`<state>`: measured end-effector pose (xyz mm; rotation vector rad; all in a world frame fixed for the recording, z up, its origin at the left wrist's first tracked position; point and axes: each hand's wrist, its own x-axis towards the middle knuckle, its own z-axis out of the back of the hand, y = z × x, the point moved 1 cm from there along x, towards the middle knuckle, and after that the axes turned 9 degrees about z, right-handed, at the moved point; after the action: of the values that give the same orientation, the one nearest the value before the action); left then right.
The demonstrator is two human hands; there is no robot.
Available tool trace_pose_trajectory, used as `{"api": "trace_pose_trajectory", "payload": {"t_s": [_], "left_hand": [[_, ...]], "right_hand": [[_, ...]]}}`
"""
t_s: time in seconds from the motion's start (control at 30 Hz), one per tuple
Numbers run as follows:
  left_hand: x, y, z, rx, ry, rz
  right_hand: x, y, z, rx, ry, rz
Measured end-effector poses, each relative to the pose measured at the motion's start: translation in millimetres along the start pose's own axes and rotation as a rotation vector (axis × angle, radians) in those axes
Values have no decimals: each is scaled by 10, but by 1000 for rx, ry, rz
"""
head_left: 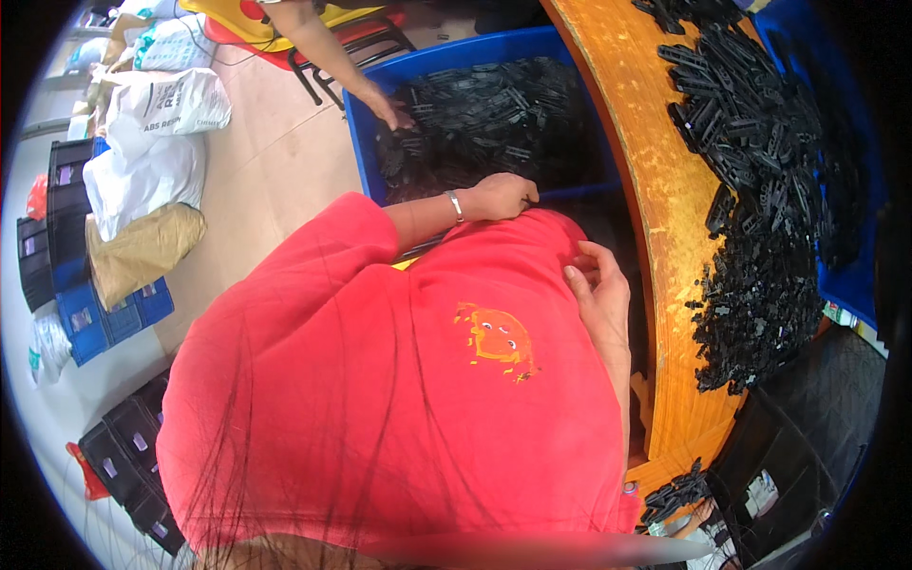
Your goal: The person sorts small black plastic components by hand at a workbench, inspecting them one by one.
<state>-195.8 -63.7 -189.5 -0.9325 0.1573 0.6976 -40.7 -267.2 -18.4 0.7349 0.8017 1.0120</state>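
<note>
My left hand (pixel 502 197), with a silver bracelet on its wrist, is closed at the near edge of a blue bin (pixel 366 142). Something small and dark shows at its fingertips, too little of it to name. Long black plastic parts (pixel 484 109) fill the bin in a loose heap. By the side of my red shirt (pixel 380 361), my right hand (pixel 600 285) has its fingers loosely bent and apart, with nothing visible between them. It is close to the wooden table's edge.
Another person's hand (pixel 385 106) reaches into the bin from the far left. Black parts (pixel 750 123) lie piled on the wooden table (pixel 627 76) at the right, smaller ones (pixel 750 313) nearer. White sacks (pixel 166 104) and dark crates (pixel 123 456) line the left.
</note>
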Motion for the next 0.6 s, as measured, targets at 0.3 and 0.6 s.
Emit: {"api": "trace_pose_trajectory", "payload": {"t_s": [0.3,0.6], "left_hand": [[-78,-1301,1091,-166,-610,-548],[844,-2061,1290,83,-759,-742]], "right_hand": [[13,-41,463,-107,-381,225],[-61,-205,1219,-429,-697,135]]}}
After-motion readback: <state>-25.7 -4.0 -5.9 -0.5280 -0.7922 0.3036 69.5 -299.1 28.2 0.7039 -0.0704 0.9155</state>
